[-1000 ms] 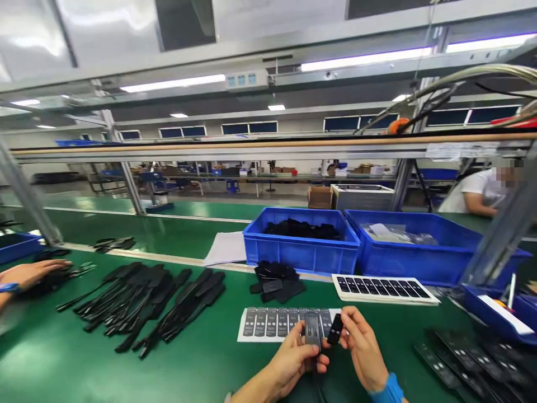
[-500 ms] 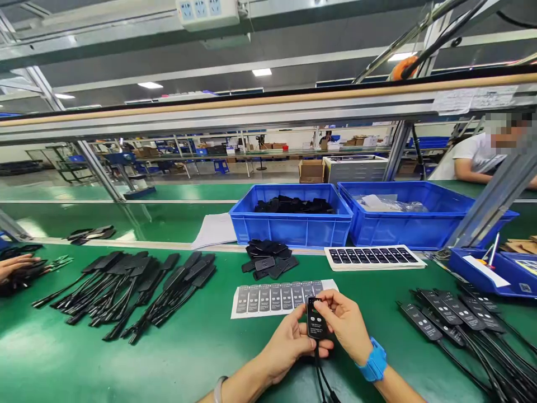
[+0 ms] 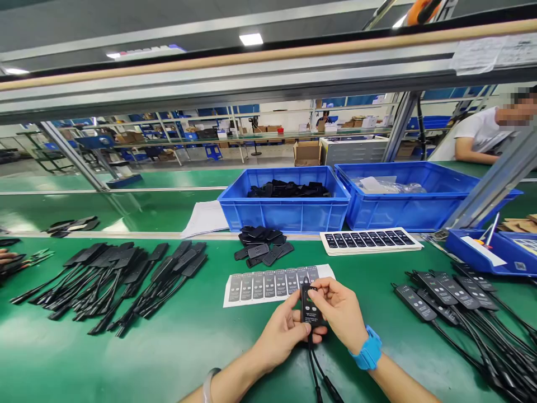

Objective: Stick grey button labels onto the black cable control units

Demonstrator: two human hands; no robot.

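Observation:
Near the front of the bench, my left hand (image 3: 277, 336) grips a small black control box (image 3: 310, 314) from the left and below. The box stands nearly upright, with a printed label on its face and two black cables (image 3: 315, 366) hanging from its lower end. My right hand (image 3: 342, 313), with a blue band at the wrist, is closed at its upper right, thumb pressed on the label's top part; its other fingertips are partly hidden. Just behind the hands lies a sheet of grey-printed labels (image 3: 269, 284). A stack of black-printed label sheets (image 3: 369, 240) lies farther back.
Unlabelled cabled boxes (image 3: 126, 257) lie in bunches at left, labelled ones (image 3: 436, 288) at right. Loose black covers (image 3: 264, 252) sit before two blue bins (image 3: 285, 215) (image 3: 419, 210). Another person's hand (image 3: 6, 257) shows at far left; a person (image 3: 474, 137) sits at back right.
The view has tilted down and shifted slightly, so the bench items sit a little higher and further left. Both hands keep their hold on the box, with the right thumb still on its face.

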